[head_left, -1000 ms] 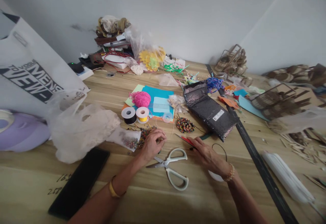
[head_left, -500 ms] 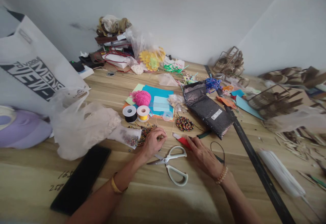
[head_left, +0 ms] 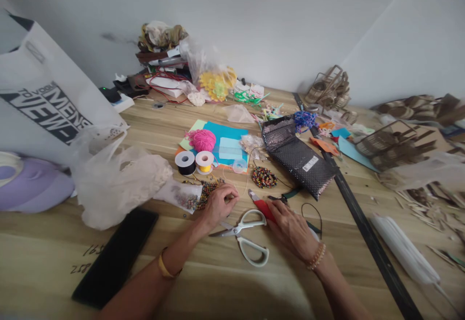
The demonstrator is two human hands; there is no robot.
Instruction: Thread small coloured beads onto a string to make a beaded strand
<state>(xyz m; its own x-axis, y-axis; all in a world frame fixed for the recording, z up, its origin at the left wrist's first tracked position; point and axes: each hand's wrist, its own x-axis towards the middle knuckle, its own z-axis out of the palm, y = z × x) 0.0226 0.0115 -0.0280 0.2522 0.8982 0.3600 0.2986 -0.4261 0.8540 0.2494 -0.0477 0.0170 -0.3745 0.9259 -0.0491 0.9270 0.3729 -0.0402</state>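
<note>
My left hand (head_left: 221, 201) is closed in a pinch beside loose multicoloured beads (head_left: 208, 193); what the fingertips hold is too small to make out. A thin pale cord (head_left: 247, 180) curves just beyond it. My right hand (head_left: 292, 225) has its fingers closed over a red tool with a silver, blade-like tip (head_left: 264, 208), lying low at the table. Between the hands, white-handled scissors (head_left: 237, 230) lie spread apart, blades pointing left. A coiled string of beads (head_left: 264, 177) rests beyond the red tool. Dark green handles (head_left: 292, 192) show past my right fingers.
Spools of black (head_left: 185, 163) and yellow (head_left: 204, 162) thread stand beside a pink yarn ball (head_left: 202, 140). A black bubble mailer (head_left: 300, 160) lies at right. Nearer left are a plastic bag (head_left: 116, 184) and a dark flat slab (head_left: 116, 257). A white paper bag (head_left: 47, 82) stands far left.
My right hand has shifted slightly right and nearer me with the red tool, whose tip has moved the same way. The left hand keeps its pinch almost in place.
</note>
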